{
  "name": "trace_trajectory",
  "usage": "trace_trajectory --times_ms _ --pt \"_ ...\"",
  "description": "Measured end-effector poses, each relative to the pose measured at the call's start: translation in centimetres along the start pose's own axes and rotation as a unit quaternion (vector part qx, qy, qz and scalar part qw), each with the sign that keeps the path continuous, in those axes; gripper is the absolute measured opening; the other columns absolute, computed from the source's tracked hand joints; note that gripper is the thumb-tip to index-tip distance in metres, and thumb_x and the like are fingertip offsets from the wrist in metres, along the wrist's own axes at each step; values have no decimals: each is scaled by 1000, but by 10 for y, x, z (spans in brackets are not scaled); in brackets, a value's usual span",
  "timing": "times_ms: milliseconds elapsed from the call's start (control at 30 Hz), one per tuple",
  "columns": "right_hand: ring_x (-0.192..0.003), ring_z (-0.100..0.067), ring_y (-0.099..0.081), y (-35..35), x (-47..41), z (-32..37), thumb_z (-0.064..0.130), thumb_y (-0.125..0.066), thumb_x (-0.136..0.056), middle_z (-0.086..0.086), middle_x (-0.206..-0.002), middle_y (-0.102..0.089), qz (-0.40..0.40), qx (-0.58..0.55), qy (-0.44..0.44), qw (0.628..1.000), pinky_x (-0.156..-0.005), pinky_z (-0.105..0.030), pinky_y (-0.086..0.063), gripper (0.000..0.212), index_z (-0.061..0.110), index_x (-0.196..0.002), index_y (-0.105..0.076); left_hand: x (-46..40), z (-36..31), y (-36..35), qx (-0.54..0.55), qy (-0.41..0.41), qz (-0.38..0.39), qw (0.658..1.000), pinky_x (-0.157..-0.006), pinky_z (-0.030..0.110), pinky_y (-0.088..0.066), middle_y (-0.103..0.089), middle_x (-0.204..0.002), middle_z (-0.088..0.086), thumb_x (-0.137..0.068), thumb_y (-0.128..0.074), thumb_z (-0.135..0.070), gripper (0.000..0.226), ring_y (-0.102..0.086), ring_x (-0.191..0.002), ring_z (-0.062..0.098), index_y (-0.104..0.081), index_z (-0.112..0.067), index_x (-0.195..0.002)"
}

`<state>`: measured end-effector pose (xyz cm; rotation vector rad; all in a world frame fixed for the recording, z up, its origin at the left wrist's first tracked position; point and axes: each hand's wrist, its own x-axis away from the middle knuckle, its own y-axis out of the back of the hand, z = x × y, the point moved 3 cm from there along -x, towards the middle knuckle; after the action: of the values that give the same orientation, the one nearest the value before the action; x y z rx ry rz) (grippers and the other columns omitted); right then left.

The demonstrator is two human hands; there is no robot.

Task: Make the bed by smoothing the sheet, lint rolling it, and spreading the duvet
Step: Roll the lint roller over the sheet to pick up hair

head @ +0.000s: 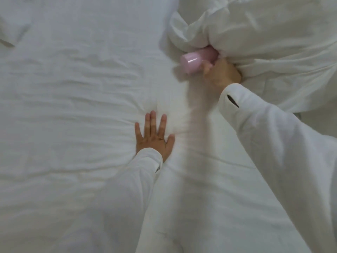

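while a pillow corner (12,31) lies at the far left, the wrinkled white sheet (73,88) covers the bed, and the left hand (155,136) presses flat on it, fingers spread wide, probably to pin the cloth taut. to its right, the right hand (222,73) grips the pink lint roller (197,58), blurred, against the sheet. the bunched duvet (264,33) is heaped just behind, keeping the sheet bare for rolling.

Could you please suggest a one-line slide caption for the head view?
Left hand flat on the wrinkled sheet while the right hand runs a pink lint roller beside the bunched duvet.
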<state>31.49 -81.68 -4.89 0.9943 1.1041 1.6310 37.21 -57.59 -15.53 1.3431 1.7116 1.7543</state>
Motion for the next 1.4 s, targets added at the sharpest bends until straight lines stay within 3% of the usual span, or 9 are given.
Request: trace_trajectory --times_ms 133,233,400,600,733,833,1000,1200,1400 --pt "-108 -36 -61 -35 27 -2 56 -41 -92 -16 -118 -65 50 -9 13 999 -84 -37 -45 54 13 -113 -66 -1 0 0 -1 3 7 1000 -106 50 25 37 -150 3 -95 -12 -56 66 34 -138 18 34 -30 -134" --pt "-109 -36 -60 -37 42 -6 52 -39 -94 -16 -118 -64 38 29 25 999 -84 -37 -44 52 12 -114 -64 -2 0 0 -4 4 10 1000 -105 50 26 36 -151 3 -95 -13 -55 67 34 -138 18 34 -30 -136" --pt "-103 -36 -61 -27 102 -66 53 -37 -96 -16 -111 -66 52 59 36 996 -77 -37 -44 49 15 -104 -66 -1 0 2 -10 3 23 1000 -108 51 23 36 -151 3 -95 -11 -55 67 33 -138 19 29 -30 -142" --pt "-90 -34 -63 -7 196 -151 58 -31 -95 -8 -92 -67 101 98 -34 990 -66 -34 -38 44 24 -88 -57 6 -9 14 -34 24 35 999 -111 55 17 28 -154 6 -94 -12 -54 68 29 -141 22 23 -28 -146" --pt "-75 -28 -57 3 231 -178 56 -30 -95 2 -78 -62 125 110 -71 984 -59 -31 -36 44 23 -83 -57 11 -27 28 20 13 -19 1000 -114 50 10 10 -159 4 -95 -22 -46 63 16 -145 21 4 -28 -151" --pt "-72 -27 -56 17 233 -174 53 -31 -95 2 -76 -60 114 125 -77 982 -57 -30 -38 44 22 -78 -56 17 -36 24 14 -43 -6 999 -114 51 12 20 -157 -5 -98 -12 -45 56 19 -144 17 11 -37 -148" --pt "-61 -24 -52 54 231 -147 48 -34 -95 1 -61 -55 39 74 -62 995 -52 -28 -35 45 18 -65 -48 7 -37 32 29 -20 -43 998 -113 50 11 19 -157 -1 -99 -18 -46 55 19 -144 21 6 -40 -148" --pt "-72 -30 -55 33 168 -95 53 -37 -92 -4 -73 -61 56 -7 -24 998 -56 -31 -34 46 17 -68 -52 -36 -21 44 -19 4 -43 999 -112 56 12 24 -156 3 -97 -10 -53 58 23 -143 23 13 -37 -148" --pt "-97 -37 -61 -20 90 -51 53 -43 -93 -19 -105 -67 30 -41 5 999 -69 -33 -38 51 9 -100 -68 -52 -13 21 -25 13 -59 998 -107 60 19 34 -152 0 -94 -3 -58 58 31 -140 24 26 -41 -142"
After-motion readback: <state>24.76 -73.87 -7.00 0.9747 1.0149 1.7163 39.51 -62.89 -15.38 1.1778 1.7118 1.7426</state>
